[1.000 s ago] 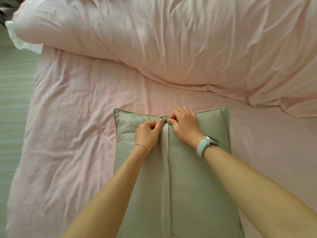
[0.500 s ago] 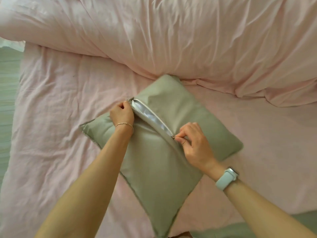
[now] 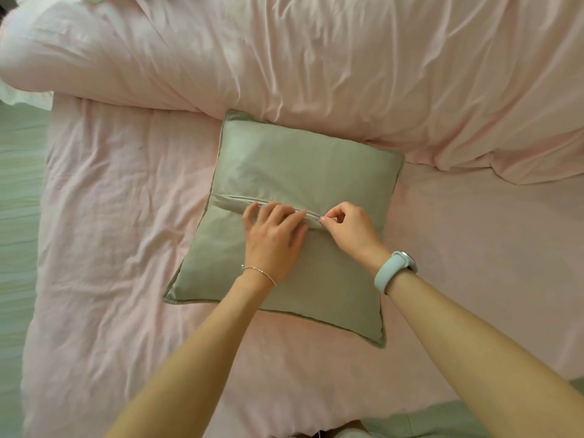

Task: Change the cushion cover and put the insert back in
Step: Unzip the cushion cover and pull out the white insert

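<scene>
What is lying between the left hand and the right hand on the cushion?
In the head view, only a short stretch of the zipper seam on the green cushion separates the left hand from the right hand.

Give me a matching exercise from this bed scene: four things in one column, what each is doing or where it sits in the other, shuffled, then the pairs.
Things:
1. left hand
2. right hand
3. sage-green square fabric cushion
4. pale blue wristband watch

States:
A. worn on the right wrist
B. pinches at the zip line
C. lies on the pink bed sheet
D. rests flat on the cushion, fingers straight

Pairs: 1-D, 2-B, 3-C, 4-A
</scene>
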The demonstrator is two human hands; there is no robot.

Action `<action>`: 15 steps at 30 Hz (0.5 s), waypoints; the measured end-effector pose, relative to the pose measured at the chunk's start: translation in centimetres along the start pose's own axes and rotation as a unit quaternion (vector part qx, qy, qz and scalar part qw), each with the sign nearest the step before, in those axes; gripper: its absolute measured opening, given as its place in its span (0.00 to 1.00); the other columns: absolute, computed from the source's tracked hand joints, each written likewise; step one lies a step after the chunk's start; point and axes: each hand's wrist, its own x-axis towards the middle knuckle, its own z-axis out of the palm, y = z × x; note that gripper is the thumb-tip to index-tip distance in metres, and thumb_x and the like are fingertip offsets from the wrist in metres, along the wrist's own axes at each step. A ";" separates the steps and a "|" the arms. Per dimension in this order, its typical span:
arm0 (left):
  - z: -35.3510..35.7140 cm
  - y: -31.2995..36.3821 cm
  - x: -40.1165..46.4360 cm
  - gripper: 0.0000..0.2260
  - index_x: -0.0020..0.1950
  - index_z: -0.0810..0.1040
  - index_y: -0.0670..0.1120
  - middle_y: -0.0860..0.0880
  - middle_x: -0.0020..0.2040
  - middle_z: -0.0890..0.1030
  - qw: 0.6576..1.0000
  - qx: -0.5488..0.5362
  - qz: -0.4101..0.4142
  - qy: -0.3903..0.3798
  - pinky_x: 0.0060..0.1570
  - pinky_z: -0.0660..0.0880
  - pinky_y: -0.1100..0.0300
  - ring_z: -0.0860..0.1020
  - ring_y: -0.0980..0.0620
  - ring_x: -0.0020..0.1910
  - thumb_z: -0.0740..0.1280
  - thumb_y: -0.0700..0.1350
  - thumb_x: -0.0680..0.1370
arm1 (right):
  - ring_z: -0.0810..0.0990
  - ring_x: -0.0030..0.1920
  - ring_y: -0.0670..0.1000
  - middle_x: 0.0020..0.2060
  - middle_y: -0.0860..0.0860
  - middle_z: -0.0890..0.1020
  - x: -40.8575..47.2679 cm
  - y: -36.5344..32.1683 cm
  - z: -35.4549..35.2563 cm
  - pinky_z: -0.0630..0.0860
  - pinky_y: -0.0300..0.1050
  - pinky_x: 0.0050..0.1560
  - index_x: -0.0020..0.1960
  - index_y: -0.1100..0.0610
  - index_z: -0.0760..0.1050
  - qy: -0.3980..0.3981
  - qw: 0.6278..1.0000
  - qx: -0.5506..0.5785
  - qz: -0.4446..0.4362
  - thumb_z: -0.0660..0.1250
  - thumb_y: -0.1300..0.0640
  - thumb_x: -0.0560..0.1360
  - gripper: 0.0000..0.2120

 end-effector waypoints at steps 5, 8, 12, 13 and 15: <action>0.2 0.3 -1.2 0.09 0.36 0.78 0.47 0.49 0.34 0.76 1.000 -0.011 -0.008 0.015 0.56 0.62 0.53 0.68 0.51 0.41 0.62 0.42 0.75 | 0.76 0.51 0.56 0.47 0.58 0.81 -1.0 1.3 -2.2 0.66 0.43 0.46 0.46 0.62 0.77 0.003 0.998 -0.050 0.026 0.66 0.60 0.76 0.06; -0.6 -0.1 -2.3 0.09 0.36 0.78 0.46 0.49 0.35 0.76 1.000 -0.009 0.012 0.016 0.56 0.63 0.53 0.69 0.51 0.41 0.62 0.42 0.75 | 0.76 0.52 0.59 0.48 0.61 0.80 -2.4 4.7 -4.8 0.64 0.44 0.46 0.47 0.64 0.76 0.033 0.994 -0.078 0.066 0.65 0.60 0.76 0.07; -0.7 0.9 -4.0 0.10 0.36 0.78 0.46 0.50 0.34 0.76 1.000 -0.011 0.026 0.007 0.57 0.64 0.53 0.70 0.51 0.41 0.62 0.42 0.76 | 0.75 0.52 0.59 0.47 0.60 0.80 -3.8 7.7 -4.9 0.61 0.41 0.42 0.43 0.61 0.73 0.022 0.988 -0.080 0.128 0.64 0.60 0.77 0.05; -0.7 1.2 -4.2 0.10 0.36 0.78 0.46 0.50 0.34 0.76 1.000 -0.011 0.024 0.006 0.57 0.64 0.53 0.71 0.52 0.41 0.62 0.42 0.76 | 0.75 0.52 0.58 0.47 0.60 0.80 -3.6 7.9 -4.6 0.61 0.40 0.42 0.42 0.60 0.72 0.018 0.987 -0.072 0.142 0.64 0.60 0.77 0.06; -0.9 1.3 -4.6 0.10 0.36 0.78 0.46 0.50 0.35 0.76 1.000 -0.008 0.022 0.003 0.58 0.63 0.53 0.71 0.52 0.42 0.62 0.41 0.76 | 0.74 0.53 0.58 0.49 0.61 0.79 -2.8 8.3 -4.0 0.64 0.42 0.45 0.44 0.62 0.73 0.012 0.984 -0.055 0.171 0.64 0.60 0.77 0.05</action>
